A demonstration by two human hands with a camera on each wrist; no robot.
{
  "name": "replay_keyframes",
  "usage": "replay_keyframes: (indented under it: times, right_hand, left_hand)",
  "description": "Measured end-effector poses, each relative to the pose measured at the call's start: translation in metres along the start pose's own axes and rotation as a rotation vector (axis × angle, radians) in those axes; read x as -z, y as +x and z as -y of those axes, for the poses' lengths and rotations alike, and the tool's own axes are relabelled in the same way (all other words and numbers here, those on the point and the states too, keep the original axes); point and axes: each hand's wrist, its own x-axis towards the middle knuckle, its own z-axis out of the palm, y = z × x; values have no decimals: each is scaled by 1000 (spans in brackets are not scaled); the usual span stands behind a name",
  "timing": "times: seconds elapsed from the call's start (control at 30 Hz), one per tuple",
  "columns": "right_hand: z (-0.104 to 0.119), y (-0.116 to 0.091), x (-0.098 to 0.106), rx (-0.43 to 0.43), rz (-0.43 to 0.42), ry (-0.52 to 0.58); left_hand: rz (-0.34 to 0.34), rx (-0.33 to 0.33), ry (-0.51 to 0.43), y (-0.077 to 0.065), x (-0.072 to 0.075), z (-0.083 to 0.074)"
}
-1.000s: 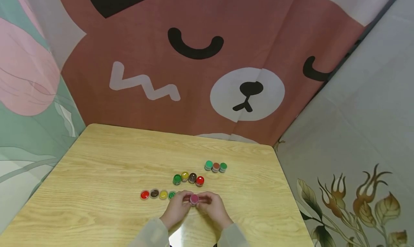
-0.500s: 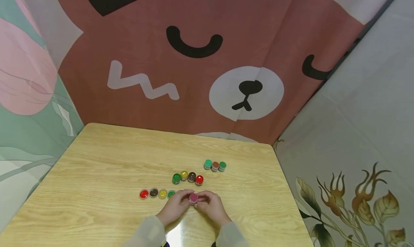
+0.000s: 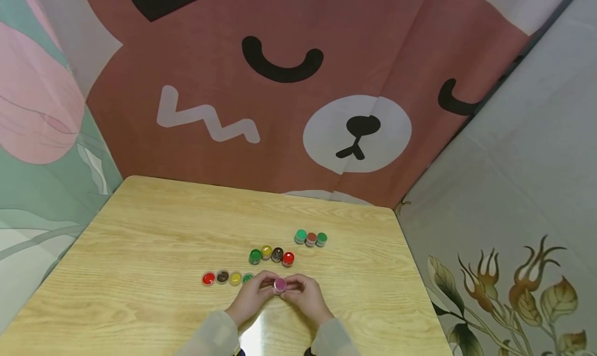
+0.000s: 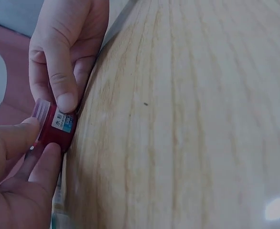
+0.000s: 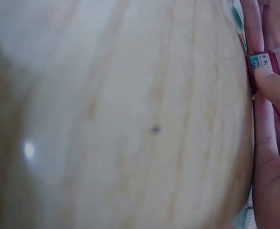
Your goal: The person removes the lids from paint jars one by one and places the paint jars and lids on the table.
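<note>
A small magenta paint jar (image 3: 280,285) with a clear lid and a printed label stands between my two hands, near the table's front. My left hand (image 3: 252,296) pinches it from the left. In the left wrist view, the left thumb lies against the clear lid (image 4: 42,112) and a finger touches the jar's body. My right hand (image 3: 305,296) pinches the jar from the right, its thumb pressed on the label (image 5: 261,62) in the right wrist view. Just beyond the left fingers is a green paint pot (image 3: 247,278), partly covered by that hand.
A row with red (image 3: 208,278), brown and yellow pots lies left of the hands. Behind stand several jars in green, yellow, dark brown and red (image 3: 288,258). Farther back are three more, two green and one reddish brown (image 3: 311,239). The wooden table (image 3: 154,231) meets a bear-print curtain (image 3: 200,159).
My left wrist and sleeve have shifted slightly left since one second ago. Both hands keep hold of the paint jar in nearly the same spot, and the other jars have not moved.
</note>
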Motion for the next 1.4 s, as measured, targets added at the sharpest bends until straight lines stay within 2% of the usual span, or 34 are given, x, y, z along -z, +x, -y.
replay_keyframes:
  times: [0.4,0.53,0.63,0.8,1.07,1.23,1.4]
  right_hand:
    - [11,-1,0,-39,-5,-4]
    - [8,0,0,-44,-10,6]
    - [4,1,1,-44,-9,12]
    - [-1,1,1,-22,-1,-6]
    - [0,1,1,-33,1,-6]
    - [0,1,1,-17,6,2]
    - [-3,0,1,-13,-1,11]
  left_hand:
    - [-30,-31,42,-2,1,1]
    - [-48,-41,22,-2,0,0]
    - [-36,-51,27,-2,-1,-1]
    - [-3,-69,98,-1,0,-2]
    - [-11,-21,76,-1,-2,-1]
    - [-20,-28,75,-2,-3,-2]
    - [-22,-65,169,-5,-5,-6]
